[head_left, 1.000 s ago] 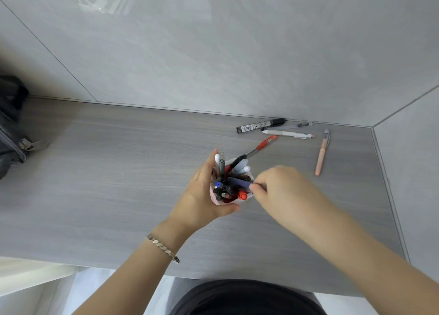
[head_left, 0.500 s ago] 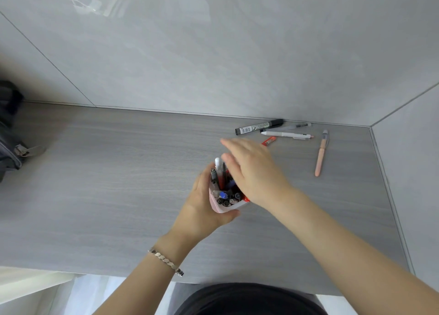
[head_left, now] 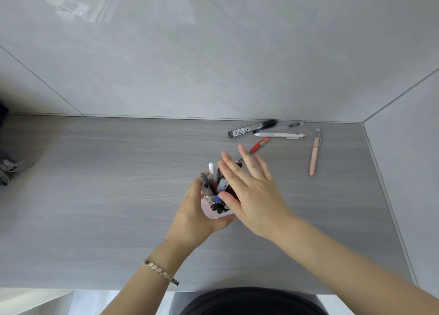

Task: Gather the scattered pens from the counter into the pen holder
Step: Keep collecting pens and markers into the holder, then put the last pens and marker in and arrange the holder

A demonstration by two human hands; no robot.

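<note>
Pen holder (head_left: pixel 207 209): pink, centre of the frame, standing on the table (head_left: pixel 95 184), packed with pens.

Your left hand (head_left: pixel 193 216): curled round the holder from its left side, thumb at the lower rim.

Your right hand (head_left: pixel 253 193): fingers straight and spread, holding nothing, palm over the holder's right side.

Loose pens, upper right of the frame:
- Red pen (head_left: pixel 258 146): nearest, its lower end hidden behind your right fingertips.
- Black marker (head_left: pixel 251 128), clear pen (head_left: pixel 290 125) and white pen (head_left: pixel 278 134): together by the wall, apart from both hands.
- Pink pen (head_left: pixel 314 157): farthest right.

Bracelet (head_left: pixel 160 272): on your left wrist.
</note>
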